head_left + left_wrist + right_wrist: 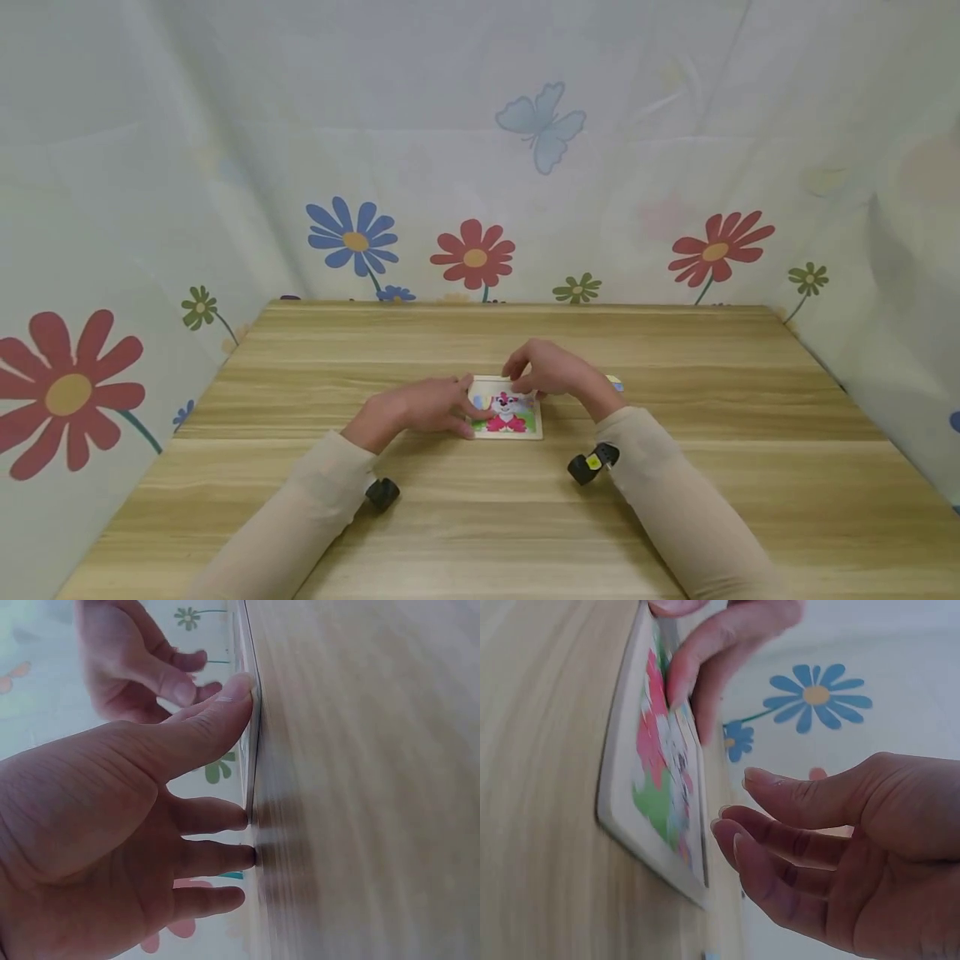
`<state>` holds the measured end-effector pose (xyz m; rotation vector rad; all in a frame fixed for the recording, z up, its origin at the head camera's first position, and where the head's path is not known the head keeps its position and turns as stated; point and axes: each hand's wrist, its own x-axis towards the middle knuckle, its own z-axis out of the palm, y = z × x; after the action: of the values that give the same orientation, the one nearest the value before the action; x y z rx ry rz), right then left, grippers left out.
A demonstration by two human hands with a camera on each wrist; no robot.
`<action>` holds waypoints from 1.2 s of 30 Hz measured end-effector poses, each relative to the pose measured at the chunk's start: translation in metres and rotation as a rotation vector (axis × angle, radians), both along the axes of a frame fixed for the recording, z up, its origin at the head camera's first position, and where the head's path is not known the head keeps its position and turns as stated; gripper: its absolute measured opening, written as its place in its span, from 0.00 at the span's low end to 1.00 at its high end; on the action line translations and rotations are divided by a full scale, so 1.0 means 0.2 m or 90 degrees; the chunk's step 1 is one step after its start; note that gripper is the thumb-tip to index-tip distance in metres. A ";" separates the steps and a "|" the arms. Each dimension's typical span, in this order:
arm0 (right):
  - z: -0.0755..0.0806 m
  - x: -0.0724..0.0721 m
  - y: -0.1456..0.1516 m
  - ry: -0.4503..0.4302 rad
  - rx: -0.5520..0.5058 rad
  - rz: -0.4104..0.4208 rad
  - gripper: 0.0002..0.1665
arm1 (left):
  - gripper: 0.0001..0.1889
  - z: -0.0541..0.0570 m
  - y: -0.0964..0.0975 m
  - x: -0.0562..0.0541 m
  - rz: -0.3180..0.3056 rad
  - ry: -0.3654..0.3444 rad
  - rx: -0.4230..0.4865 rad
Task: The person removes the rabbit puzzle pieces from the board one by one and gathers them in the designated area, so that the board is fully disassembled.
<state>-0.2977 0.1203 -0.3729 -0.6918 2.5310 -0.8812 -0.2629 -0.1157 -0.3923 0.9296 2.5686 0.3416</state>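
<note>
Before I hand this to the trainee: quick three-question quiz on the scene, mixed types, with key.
1. Which hand touches the picture board? A) left B) right C) neither
2. True or false: the picture board stands upright on the table.
3. Fill in: in the head view, the small yellow-and-blue thing peeks out beyond the right ____.

Key:
1. A: the left hand.
2. False: it lies flat.
3. Wrist.
</note>
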 end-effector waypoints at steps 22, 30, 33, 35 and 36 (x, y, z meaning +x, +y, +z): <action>-0.10 0.00 -0.19 0.036 0.063 0.067 0.12 | 0.17 0.00 0.01 -0.03 -0.063 0.016 0.045; -0.10 0.00 -0.19 0.027 0.050 0.049 0.13 | 0.22 -0.02 0.00 -0.04 -0.039 0.042 0.039; -0.10 0.00 -0.18 0.030 0.048 0.045 0.13 | 0.23 -0.02 -0.01 -0.05 -0.052 0.051 0.055; -0.10 -0.01 -0.18 0.034 0.045 0.044 0.12 | 0.23 -0.03 -0.01 -0.06 -0.064 0.061 0.064; -0.10 -0.01 -0.18 0.036 0.043 0.044 0.12 | 0.23 -0.03 -0.01 -0.06 -0.067 0.062 0.067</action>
<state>-0.2989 0.0845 -0.3937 -0.7878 2.5573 -0.7590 -0.2758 -0.1186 -0.3974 1.1413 2.5968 0.4145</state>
